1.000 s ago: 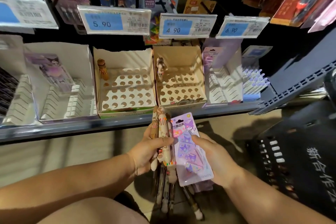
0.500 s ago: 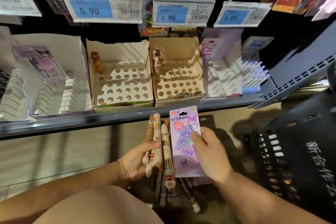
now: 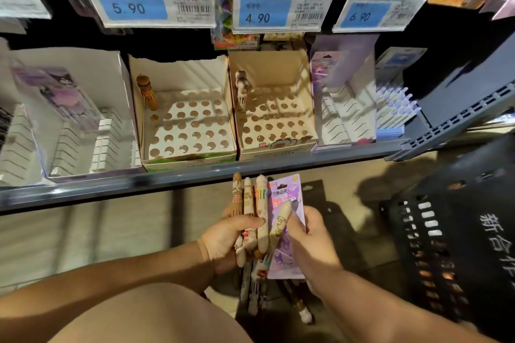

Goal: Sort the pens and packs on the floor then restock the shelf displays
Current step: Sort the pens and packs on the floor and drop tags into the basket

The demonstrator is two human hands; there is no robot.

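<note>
Below the shelf (image 3: pixel 167 181), the left hand (image 3: pixel 223 242) grips a bundle of character pens (image 3: pixel 252 211), tips pointing up. The right hand (image 3: pixel 309 239) holds a purple clip pack (image 3: pixel 289 192) with one cream pen (image 3: pixel 280 221) pressed against it. A black basket (image 3: pixel 451 245) stands at the right.

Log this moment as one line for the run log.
left hand: grips bundle of cream and brown character pens | right hand: holds purple cartoon pack, one cream pen | holed cardboard display boxes: nearly empty

Left hand (image 3: pixel 227 242) curled closed in a fist-like grasp, right hand (image 3: pixel 309 242) pinching with thumb and fingers beside it.
</note>
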